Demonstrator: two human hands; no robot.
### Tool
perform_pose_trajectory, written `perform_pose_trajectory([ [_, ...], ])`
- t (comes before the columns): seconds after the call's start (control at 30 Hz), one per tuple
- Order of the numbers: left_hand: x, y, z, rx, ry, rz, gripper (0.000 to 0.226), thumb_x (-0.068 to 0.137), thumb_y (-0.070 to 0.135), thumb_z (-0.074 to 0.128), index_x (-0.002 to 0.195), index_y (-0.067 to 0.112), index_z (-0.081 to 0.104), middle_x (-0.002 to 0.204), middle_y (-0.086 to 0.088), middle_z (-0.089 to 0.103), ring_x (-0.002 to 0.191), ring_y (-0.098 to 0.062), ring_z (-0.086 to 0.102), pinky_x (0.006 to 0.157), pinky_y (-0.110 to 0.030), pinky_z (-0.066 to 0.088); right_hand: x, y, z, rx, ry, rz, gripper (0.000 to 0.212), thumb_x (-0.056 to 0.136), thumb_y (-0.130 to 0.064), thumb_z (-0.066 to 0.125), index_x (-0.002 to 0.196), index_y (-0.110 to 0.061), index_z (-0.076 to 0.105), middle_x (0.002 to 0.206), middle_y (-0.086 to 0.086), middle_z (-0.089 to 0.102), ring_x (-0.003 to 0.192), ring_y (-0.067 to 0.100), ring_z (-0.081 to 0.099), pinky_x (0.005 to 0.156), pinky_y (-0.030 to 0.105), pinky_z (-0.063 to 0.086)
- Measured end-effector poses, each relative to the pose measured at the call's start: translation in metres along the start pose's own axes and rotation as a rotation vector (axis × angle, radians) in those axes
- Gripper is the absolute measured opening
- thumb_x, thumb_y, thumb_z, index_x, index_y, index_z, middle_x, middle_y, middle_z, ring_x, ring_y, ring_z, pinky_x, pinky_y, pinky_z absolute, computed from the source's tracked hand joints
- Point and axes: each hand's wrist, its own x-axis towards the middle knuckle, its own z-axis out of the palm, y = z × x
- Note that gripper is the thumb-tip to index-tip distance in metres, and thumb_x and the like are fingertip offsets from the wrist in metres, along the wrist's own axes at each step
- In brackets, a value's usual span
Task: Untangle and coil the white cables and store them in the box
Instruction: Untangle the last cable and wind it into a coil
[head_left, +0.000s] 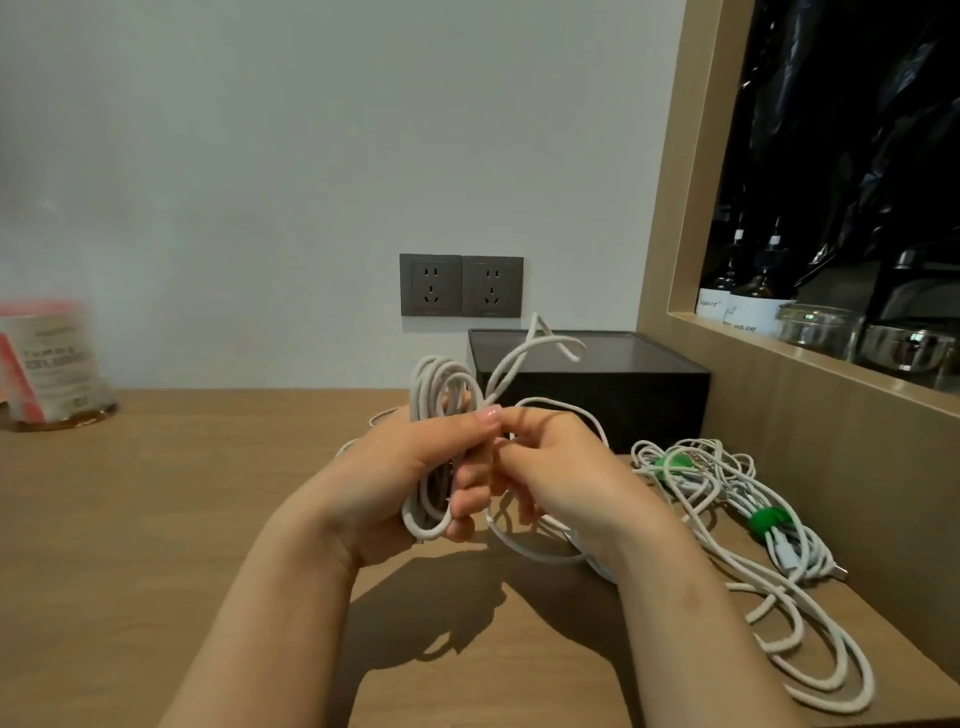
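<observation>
My left hand (415, 467) grips a coil of white cable (434, 415) held upright above the wooden table (182, 519). Its loops run from above my thumb down past my fingers. My right hand (561, 467) pinches a strand of the same cable right beside my left thumb; a free end (550, 345) sticks up from there. More loose loops (535, 545) trail down under my right hand. A tangled heap of white cables (727, 509) with green clips (769, 519) lies on the table to the right. The dark box (597, 384) stands behind my hands against the wall.
Two grey wall sockets (461, 286) sit above the box. A blurred canister with a red and white label (52, 364) stands at the far left. A wooden-framed recess on the right holds dark bottles (748, 296) and glass jars (821, 327).
</observation>
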Motion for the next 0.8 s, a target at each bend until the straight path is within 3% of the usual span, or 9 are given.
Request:
perform_pose_trajectory([
  [0.07,0.000,0.001,-0.001,-0.005,0.003,-0.009,0.031,0.079,0.029,0.066,0.054,0.015,0.055,0.049,0.000,0.038,0.038,-0.009,0.040,0.036,-0.018,0.035,0.003,0.003,-0.001,-0.007,0.065,0.011,0.019,0.096,-0.024,0.050,0.090,-0.022,0.068,0.060,0.002,0.055,0.047,0.004,0.045,0.052,0.022,0.035],
  [0.17,0.002,0.004,-0.003,-0.101,0.100,0.034,0.030,0.078,0.024,0.060,0.051,0.017,0.052,0.046,0.002,0.033,0.034,-0.006,0.033,0.032,-0.014,0.029,0.009,0.008,-0.009,0.053,0.315,0.065,0.026,0.094,-0.031,0.054,0.080,-0.014,0.068,0.048,-0.004,0.051,0.040,0.002,0.043,0.049,0.020,0.035],
  [0.27,0.003,0.008,-0.005,-0.286,0.240,0.084,0.020,0.075,0.023,0.056,0.061,0.015,0.043,0.043,0.004,0.031,0.031,-0.005,0.029,0.030,-0.011,0.025,0.008,0.011,-0.021,0.302,0.550,0.124,0.024,0.091,-0.031,0.059,0.076,-0.013,0.068,0.046,-0.004,0.051,0.042,0.004,0.042,0.045,0.019,0.034],
  [0.37,0.008,0.006,-0.013,-0.425,0.379,0.118,0.028,0.089,0.022,0.050,0.063,0.015,0.042,0.041,0.005,0.032,0.030,-0.005,0.030,0.031,-0.010,0.026,0.006,0.009,-0.026,0.529,0.641,0.166,0.022,0.089,-0.030,0.062,0.077,-0.013,0.067,0.051,-0.001,0.051,0.047,0.008,0.040,0.042,0.016,0.032],
  [0.43,0.011,0.004,-0.014,-0.459,0.441,0.143,0.033,0.093,0.022,0.049,0.062,0.015,0.043,0.042,0.004,0.034,0.031,-0.006,0.032,0.030,-0.012,0.028,0.005,0.008,-0.024,0.508,0.620,0.140,0.022,0.090,-0.030,0.061,0.078,-0.013,0.067,0.053,-0.001,0.051,0.048,0.007,0.040,0.042,0.016,0.033],
  [0.5,0.012,0.002,-0.013,-0.362,0.460,0.177,0.036,0.093,0.022,0.051,0.058,0.015,0.045,0.043,0.004,0.034,0.032,-0.006,0.033,0.031,-0.014,0.029,0.003,0.006,-0.021,0.250,0.511,0.059,0.024,0.090,-0.032,0.058,0.079,-0.014,0.069,0.055,0.000,0.053,0.050,0.007,0.044,0.049,0.021,0.037],
  [0.6,0.011,0.001,-0.008,-0.186,0.401,0.192,0.038,0.089,0.020,0.056,0.051,0.016,0.049,0.046,0.001,0.034,0.036,-0.009,0.034,0.034,-0.015,0.030,0.000,-0.001,-0.014,-0.161,0.303,-0.058,0.026,0.089,-0.041,0.056,0.079,-0.021,0.070,0.074,-0.002,0.065,0.073,0.011,0.057,0.068,0.031,0.045],
  [0.7,0.009,0.002,-0.005,-0.119,0.347,0.180,0.024,0.075,0.024,0.062,0.056,0.014,0.051,0.047,0.000,0.033,0.036,-0.009,0.033,0.034,-0.016,0.029,-0.002,-0.009,-0.007,-0.350,0.145,-0.109,0.031,0.093,-0.043,0.048,0.079,-0.025,0.069,0.078,-0.002,0.064,0.080,0.013,0.058,0.068,0.027,0.044],
  [0.8,0.005,0.003,-0.004,-0.057,0.319,0.176,0.021,0.072,0.027,0.061,0.062,0.012,0.051,0.048,0.000,0.033,0.037,-0.009,0.031,0.034,-0.018,0.029,-0.004,-0.013,-0.004,-0.339,0.028,-0.119,0.030,0.096,-0.037,0.046,0.081,-0.025,0.069,0.082,-0.016,0.057,0.084,0.001,0.053,0.070,0.017,0.039],
])
